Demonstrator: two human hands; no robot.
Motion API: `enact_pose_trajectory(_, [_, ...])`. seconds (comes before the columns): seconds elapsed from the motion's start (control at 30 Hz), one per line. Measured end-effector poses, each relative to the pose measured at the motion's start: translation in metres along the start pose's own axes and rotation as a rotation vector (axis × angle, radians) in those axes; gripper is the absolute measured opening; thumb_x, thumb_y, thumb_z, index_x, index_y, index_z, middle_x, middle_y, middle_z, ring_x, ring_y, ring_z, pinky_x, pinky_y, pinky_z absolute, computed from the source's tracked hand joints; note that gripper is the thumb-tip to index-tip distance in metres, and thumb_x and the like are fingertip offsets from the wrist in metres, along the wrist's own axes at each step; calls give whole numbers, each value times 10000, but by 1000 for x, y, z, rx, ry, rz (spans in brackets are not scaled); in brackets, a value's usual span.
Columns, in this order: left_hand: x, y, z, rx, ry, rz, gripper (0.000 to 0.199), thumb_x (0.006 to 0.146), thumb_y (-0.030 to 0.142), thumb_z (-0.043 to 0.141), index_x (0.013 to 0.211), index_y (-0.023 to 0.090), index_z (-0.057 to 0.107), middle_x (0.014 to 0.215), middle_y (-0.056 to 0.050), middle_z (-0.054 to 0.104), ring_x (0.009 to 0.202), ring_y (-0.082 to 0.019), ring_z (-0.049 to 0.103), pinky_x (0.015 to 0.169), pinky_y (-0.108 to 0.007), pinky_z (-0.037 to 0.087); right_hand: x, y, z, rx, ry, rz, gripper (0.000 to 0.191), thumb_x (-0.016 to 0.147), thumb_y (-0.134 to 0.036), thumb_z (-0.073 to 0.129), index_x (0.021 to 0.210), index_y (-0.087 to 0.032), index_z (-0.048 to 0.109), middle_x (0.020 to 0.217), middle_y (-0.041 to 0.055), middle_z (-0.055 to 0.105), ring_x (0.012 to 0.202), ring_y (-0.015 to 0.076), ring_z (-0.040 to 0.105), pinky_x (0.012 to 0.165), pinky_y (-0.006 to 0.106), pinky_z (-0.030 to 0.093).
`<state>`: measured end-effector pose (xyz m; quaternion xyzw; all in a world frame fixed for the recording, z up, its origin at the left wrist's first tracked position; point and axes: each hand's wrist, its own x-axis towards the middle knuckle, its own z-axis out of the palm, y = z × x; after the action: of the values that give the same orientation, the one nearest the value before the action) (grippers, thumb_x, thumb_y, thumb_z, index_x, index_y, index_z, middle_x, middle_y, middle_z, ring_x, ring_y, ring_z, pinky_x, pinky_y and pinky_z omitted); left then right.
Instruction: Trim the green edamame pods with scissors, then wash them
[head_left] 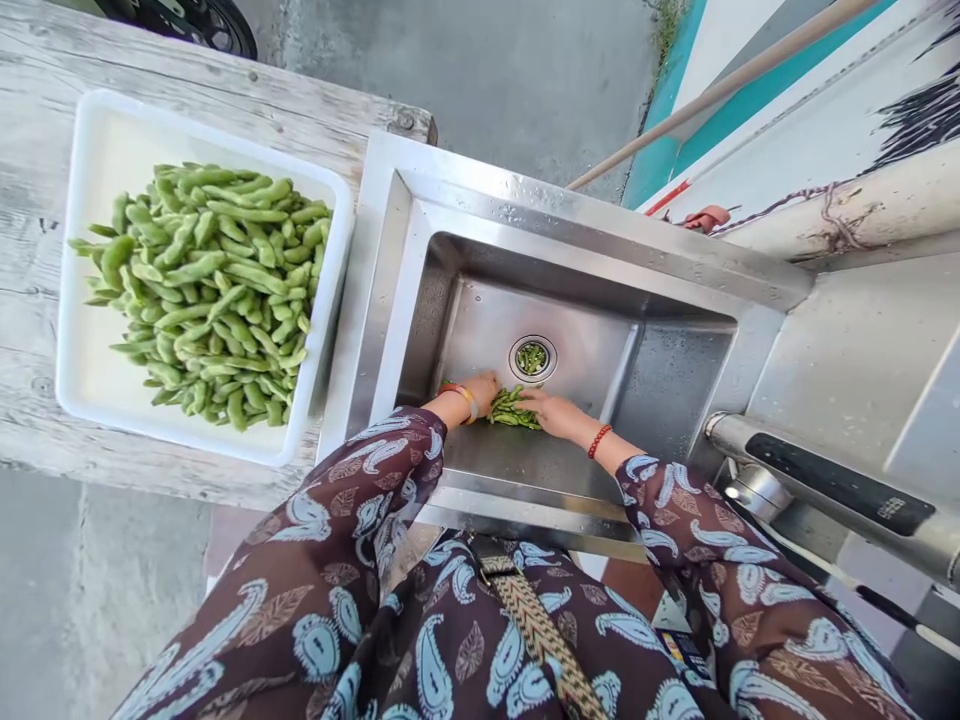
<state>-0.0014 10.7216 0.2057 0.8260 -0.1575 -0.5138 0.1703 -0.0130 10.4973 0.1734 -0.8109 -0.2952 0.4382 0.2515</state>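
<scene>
A small heap of green soybean pods (511,408) lies on the floor of the stainless steel sink (480,315), just on my side of the drain. At the heap's left edge is my left hand (480,393), its fingers curled in; what they hold, if anything, is hidden. My right hand (553,413) reaches in from the other side, with fingers stretched out over the pods and touching them. More green bits sit in the drain strainer (532,359). Bracelets circle both wrists.
Left of the sink, a white plastic tray (90,370) piled with soybean pods (217,290) stands on a weathered wooden table (187,480). A metal faucet (817,480) juts in at the right. A wooden pole (720,92) leans behind the sink.
</scene>
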Motion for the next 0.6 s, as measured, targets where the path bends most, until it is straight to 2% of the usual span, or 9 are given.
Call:
enact_pose_trajectory(0.1, [-6, -6, -10, 12, 10, -68, 396, 829, 180, 616, 1216, 100, 636, 1323, -195, 568, 1093, -276, 638, 967, -353, 490, -3, 13, -19, -37, 69, 72, 451, 921, -52, 398, 1230, -210, 685, 1314, 86, 639, 1134, 196, 629, 1010, 331, 495])
enact_pose_trajectory(0.2, [0, -4, -20, 13, 69, -117, 445, 846, 183, 596, 1280, 89, 587, 1365, -204, 526, 1172, -295, 597, 1015, -368, 463, 18, 23, -31, -88, 148, 162, 461, 942, -61, 363, 1310, -150, 626, 1339, 143, 609, 1211, 235, 576, 1082, 393, 441])
enact_pose_trajectory(0.3, [10, 2, -21, 2, 134, -153, 575, 839, 153, 586, 1401, 119, 475, 1427, -195, 469, 1257, -298, 537, 1055, -377, 434, 46, 20, -26, -127, 184, 221, 583, 895, -10, 387, 1462, -124, 465, 1507, 169, 457, 1348, 259, 461, 1164, 427, 348])
enact_pose_trajectory(0.4, [15, 7, -17, -19, 133, -168, 629, 829, 153, 594, 1438, 137, 436, 1432, -191, 464, 1252, -287, 547, 1060, -376, 434, 63, 10, -10, -145, 182, 275, 676, 848, 12, 435, 1509, -121, 383, 1555, 212, 367, 1360, 299, 439, 1139, 470, 363])
enact_pose_trajectory(0.5, [12, 8, -12, -26, 101, -160, 620, 825, 157, 593, 1430, 138, 459, 1412, -188, 481, 1231, -286, 567, 1043, -371, 452, 56, 4, 2, -143, 183, 265, 636, 855, 0, 439, 1474, -148, 431, 1522, 211, 393, 1300, 289, 485, 1091, 461, 408])
enact_pose_trajectory(0.6, [6, 7, -13, -27, 68, -153, 623, 835, 188, 591, 1441, 134, 455, 1418, -193, 477, 1222, -291, 578, 1035, -366, 460, 31, 11, 3, -120, 161, 177, 468, 862, -26, 467, 1282, -177, 608, 1361, 162, 553, 1159, 240, 573, 1011, 389, 472])
